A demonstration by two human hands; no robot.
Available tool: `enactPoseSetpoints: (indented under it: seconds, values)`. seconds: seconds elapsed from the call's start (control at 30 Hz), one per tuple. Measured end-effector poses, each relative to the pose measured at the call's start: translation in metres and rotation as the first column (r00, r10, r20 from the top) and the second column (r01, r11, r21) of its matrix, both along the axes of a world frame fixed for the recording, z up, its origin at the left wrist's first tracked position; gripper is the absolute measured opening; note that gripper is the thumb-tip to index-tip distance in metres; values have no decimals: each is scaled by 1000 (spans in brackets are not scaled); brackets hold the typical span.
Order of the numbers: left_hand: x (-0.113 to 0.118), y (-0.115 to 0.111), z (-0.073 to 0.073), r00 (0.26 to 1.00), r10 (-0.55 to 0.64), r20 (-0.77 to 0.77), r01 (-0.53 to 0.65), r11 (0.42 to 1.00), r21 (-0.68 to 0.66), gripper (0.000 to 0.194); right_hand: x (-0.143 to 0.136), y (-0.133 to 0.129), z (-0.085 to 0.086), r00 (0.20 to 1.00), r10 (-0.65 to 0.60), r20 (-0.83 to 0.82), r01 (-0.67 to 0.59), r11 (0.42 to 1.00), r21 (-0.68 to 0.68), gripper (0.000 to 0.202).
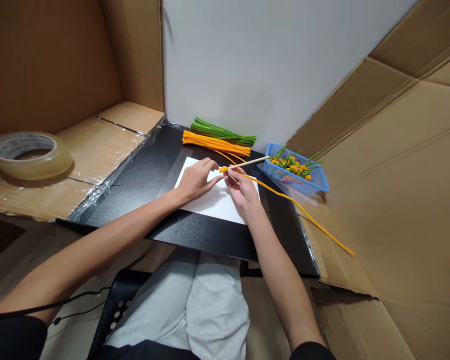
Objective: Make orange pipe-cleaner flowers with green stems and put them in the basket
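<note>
Over a white sheet of paper (202,209), my right hand (243,191) pinches a thin wooden stick (253,161) near its left end. An orange pipe cleaner is wound in a small coil (224,170) around that end. Its long tail (307,215) runs from my right hand out past the table's right side. My left hand (198,179) is beside the coil, thumb and fingers apart on either side of the stick's tip; whether a fingertip touches it I cannot tell.
Bundles of orange pipe cleaners (213,143) and green pipe cleaners (225,132) lie at the back of the black table (135,170). A blue basket (315,187) at right holds several orange-and-green pieces. A tape roll (56,162) rests on cardboard at left. Cardboard walls flank the table.
</note>
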State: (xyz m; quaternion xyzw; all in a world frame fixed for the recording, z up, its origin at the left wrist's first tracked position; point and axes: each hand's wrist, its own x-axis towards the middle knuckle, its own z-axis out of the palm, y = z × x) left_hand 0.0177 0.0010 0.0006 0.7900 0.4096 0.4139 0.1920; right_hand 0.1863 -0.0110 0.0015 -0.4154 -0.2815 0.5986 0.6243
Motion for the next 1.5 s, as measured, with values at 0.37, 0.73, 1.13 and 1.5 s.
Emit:
enactPoseSetpoints:
  seconds: [0.37,0.73,1.13,1.5]
  values:
    - [-1,11,-10,963,166,-213,-64,906,418,19,-8,-6,3,997,29,71,-29,1000,2,22]
    - [-4,11,-9,936,199,-291,-25,860,509,28,8,1,-1,980,-176,97,174,984,25,13]
    - [-3,15,-12,941,209,-266,-47,859,510,26,2,-2,0,993,-60,101,64,997,-40,19]
    - [-4,20,-14,973,150,-173,-42,860,509,19,-4,-7,3,986,30,163,-29,1000,-6,28]
